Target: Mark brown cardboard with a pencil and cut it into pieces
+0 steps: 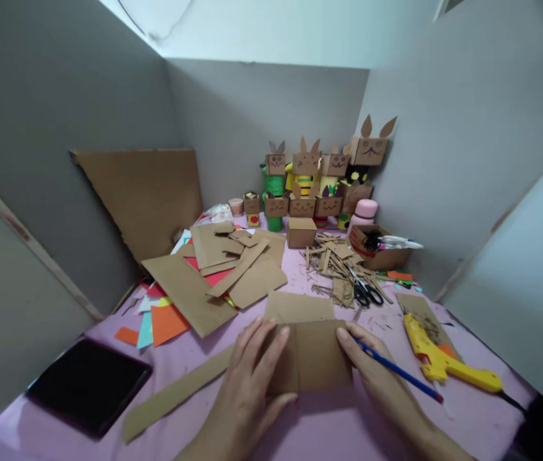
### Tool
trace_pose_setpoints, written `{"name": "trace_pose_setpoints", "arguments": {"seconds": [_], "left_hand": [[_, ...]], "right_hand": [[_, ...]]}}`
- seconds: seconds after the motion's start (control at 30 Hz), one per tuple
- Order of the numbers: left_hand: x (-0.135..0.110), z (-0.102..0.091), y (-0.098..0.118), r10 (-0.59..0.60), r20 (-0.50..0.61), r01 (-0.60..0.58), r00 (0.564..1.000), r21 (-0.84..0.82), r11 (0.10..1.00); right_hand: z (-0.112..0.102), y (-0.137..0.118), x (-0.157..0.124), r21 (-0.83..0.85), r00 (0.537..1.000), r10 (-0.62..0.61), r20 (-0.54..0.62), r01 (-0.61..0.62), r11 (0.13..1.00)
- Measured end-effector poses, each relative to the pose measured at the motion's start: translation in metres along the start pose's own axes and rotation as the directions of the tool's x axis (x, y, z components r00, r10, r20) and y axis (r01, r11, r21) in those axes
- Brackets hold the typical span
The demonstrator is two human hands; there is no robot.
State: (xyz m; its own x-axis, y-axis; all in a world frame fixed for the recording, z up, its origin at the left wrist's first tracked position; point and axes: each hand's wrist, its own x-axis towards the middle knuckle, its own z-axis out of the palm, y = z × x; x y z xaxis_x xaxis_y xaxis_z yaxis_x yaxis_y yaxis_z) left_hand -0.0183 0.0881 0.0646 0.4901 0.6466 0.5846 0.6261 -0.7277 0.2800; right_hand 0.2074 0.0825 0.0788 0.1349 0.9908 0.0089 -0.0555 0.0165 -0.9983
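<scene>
A creased brown cardboard piece [322,358] is in front of me, with a fold line running down it left of its middle. My left hand [257,365] holds its left part, fingers laid over the top and thumb at the lower edge. My right hand [377,362] pinches its right edge. A blue pencil [396,370] also sits in the right hand, slanting down to the right. Just beyond lies another flat cardboard piece [300,306]. A long cardboard strip [175,394] reaches from beside my left hand toward the lower left.
A yellow glue gun [444,358] lies at right, near black-handled scissors [365,291] and cardboard scraps [333,256]. Cardboard sheets [189,291] and coloured paper [170,323] lie at left, behind a black tablet-like slab [91,384]. Cardboard animal figures [305,163] stand behind a small box [301,234].
</scene>
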Motion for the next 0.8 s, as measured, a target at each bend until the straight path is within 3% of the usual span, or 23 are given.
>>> {"name": "trace_pose_setpoints", "arguments": {"seconds": [0.07, 0.1, 0.17, 0.2, 0.27, 0.37, 0.6, 0.8], "left_hand": [[0.024, 0.003, -0.010, -0.156, -0.075, 0.136, 0.985, -0.216, 0.967], [0.036, 0.006, -0.015, -0.297, -0.108, 0.237, 0.949, -0.377, 0.895], [0.057, 0.016, -0.025, -0.579, -0.080, 0.365, 0.811, -0.704, 0.609], [0.066, 0.021, -0.029, -0.633, -0.043, 0.378, 0.773, -0.770, 0.514], [0.077, 0.031, -0.037, -0.651, 0.031, 0.382, 0.758, -0.830, 0.406], [0.079, 0.041, -0.045, -0.647, 0.100, 0.392, 0.756, -0.861, 0.325], [0.073, 0.044, -0.052, -0.707, 0.212, 0.399, 0.675, -0.911, 0.108], [0.071, 0.041, -0.053, -0.683, 0.275, 0.383, 0.677, -0.924, 0.007]], "right_hand": [[0.002, -0.007, 0.022, 0.063, 0.998, -0.039, -0.047, 0.042, 0.997], [0.003, -0.009, 0.033, 0.083, 0.994, -0.060, -0.087, 0.068, 0.994], [0.003, -0.009, 0.053, 0.118, 0.988, -0.086, -0.131, 0.101, 0.988], [0.003, -0.007, 0.061, 0.138, 0.986, -0.091, -0.140, 0.111, 0.984], [0.003, 0.000, 0.074, 0.176, 0.984, -0.092, -0.150, 0.118, 0.977], [0.000, 0.010, 0.081, 0.219, 0.988, -0.066, -0.142, 0.096, 0.971], [-0.007, 0.021, 0.079, 0.217, 0.991, -0.038, -0.131, 0.066, 0.974], [-0.012, 0.036, 0.085, 0.208, 0.989, -0.047, -0.140, 0.076, 0.975]]}}
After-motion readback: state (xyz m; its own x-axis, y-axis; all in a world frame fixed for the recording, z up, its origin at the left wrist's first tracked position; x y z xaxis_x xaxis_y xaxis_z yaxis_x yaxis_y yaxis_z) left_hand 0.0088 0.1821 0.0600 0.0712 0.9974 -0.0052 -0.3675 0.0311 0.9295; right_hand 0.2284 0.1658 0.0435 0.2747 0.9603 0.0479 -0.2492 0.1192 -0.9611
